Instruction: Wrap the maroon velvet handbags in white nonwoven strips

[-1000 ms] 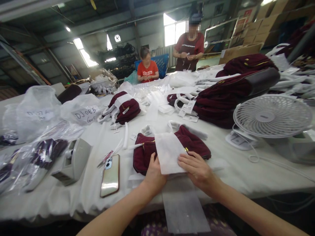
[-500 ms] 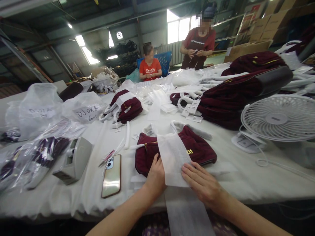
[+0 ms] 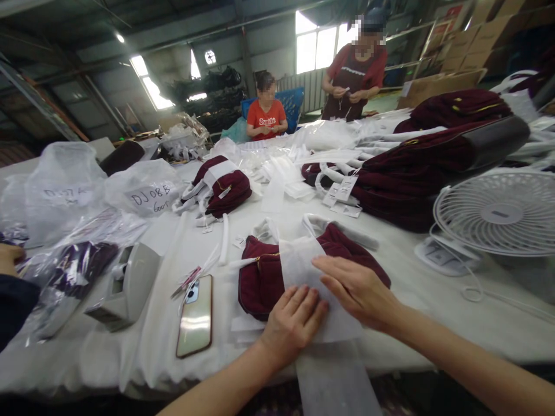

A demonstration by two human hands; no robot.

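Observation:
A maroon fabric bag point(image 3: 263, 280) with a gold zip lies in front of me, its handles point(image 3: 318, 222) wrapped in white. Across its middle runs a white sheet of thin paper point(image 3: 299, 254). My left hand point(image 3: 295, 320) rests on the lower part of this sheet, fingers laid over it. Higher up on the right, my right hand point(image 3: 358, 289) lies flat with fingers extended on the paper and covers part of the bag. Another white strip point(image 3: 333, 381) hangs over the table edge below my hands.
Left of the bag lie a phone point(image 3: 195, 323), small pink-handled scissors point(image 3: 191, 277) and a grey tape dispenser point(image 3: 130, 289). A white fan point(image 3: 500, 214) and piled maroon bags point(image 3: 390, 185) stand right. A dark sleeve point(image 3: 15, 306) reaches in from the left; two people work across the table.
My left hand has moved right, from the sheet's edge onto it. My right hand has shifted up the sheet, whose lower part now spreads wider. Another person's arm has appeared at the left edge.

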